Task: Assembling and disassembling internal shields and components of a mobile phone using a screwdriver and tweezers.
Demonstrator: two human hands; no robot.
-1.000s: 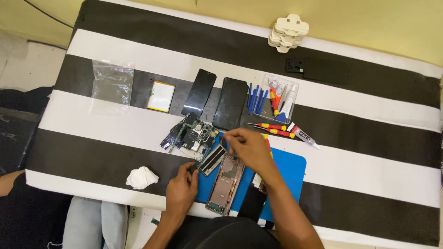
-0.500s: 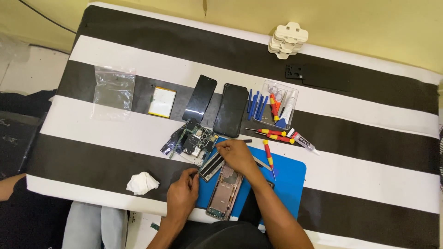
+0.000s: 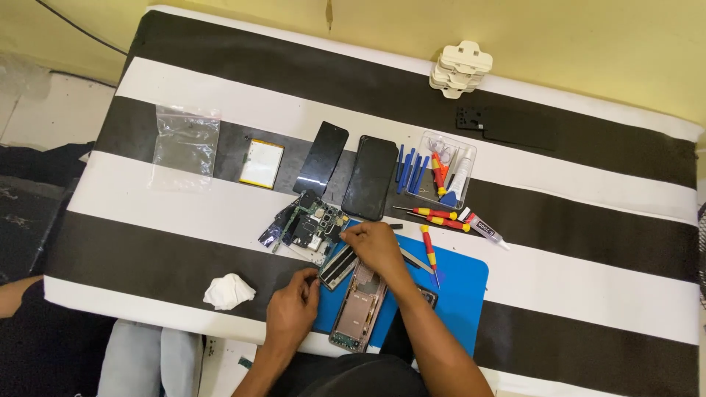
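Observation:
A dark narrow phone part [image 3: 338, 266] lies slanted at the left edge of the blue mat [image 3: 460, 290]. My left hand [image 3: 293, 309] pinches its lower end. My right hand [image 3: 376, 246] is curled over its upper end, fingertips closed on it, beside a heap of green circuit boards [image 3: 310, 220]. Just below my right hand, a rose-gold phone frame [image 3: 358, 305] rests on the mat. Metal tweezers [image 3: 413, 260] stick out from under my right wrist.
On the black-and-white striped table [image 3: 220, 209] are two black phone panels [image 3: 321, 158] [image 3: 370, 176], a battery [image 3: 262, 163], a plastic bag [image 3: 185, 143], blue pry tools [image 3: 410, 167], a clear tool tray [image 3: 452, 167], red-yellow screwdrivers [image 3: 434, 217], a glue tube [image 3: 487, 229], a white tissue [image 3: 228, 290], stacked white plugs [image 3: 460, 68].
My right hand has come down and to the left from near the screwdrivers onto the upper end of the dark part. My left hand has stayed at its lower end.

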